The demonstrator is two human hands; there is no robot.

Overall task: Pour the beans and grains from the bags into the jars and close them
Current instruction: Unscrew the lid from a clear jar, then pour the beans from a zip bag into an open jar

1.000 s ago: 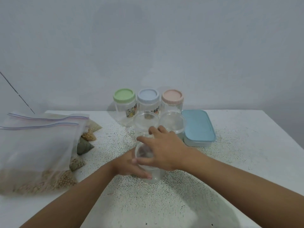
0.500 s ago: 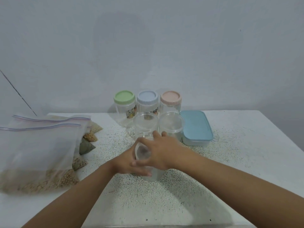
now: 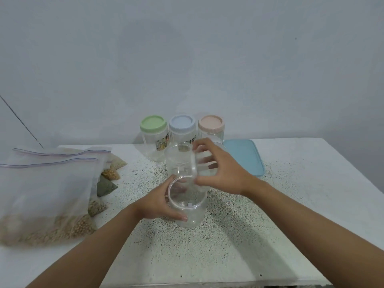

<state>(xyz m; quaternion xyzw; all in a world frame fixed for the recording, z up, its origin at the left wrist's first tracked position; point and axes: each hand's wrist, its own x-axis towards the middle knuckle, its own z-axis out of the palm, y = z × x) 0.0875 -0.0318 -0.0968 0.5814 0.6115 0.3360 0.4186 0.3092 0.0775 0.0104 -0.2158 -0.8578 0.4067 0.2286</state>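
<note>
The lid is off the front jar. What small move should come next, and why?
Probably set the lid down on the table beside the jar. The right hand holds the lid tilted above the open, empty jar, which the left hand grips. The bags lie untouched at the left, so one hand must be free to pour.

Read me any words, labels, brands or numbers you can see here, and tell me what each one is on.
No text can be read.
Sticker label on the green-lidded jar: colourful print, too blurred to read.
Zip bags and blue-lidded container: no writing visible.
</note>
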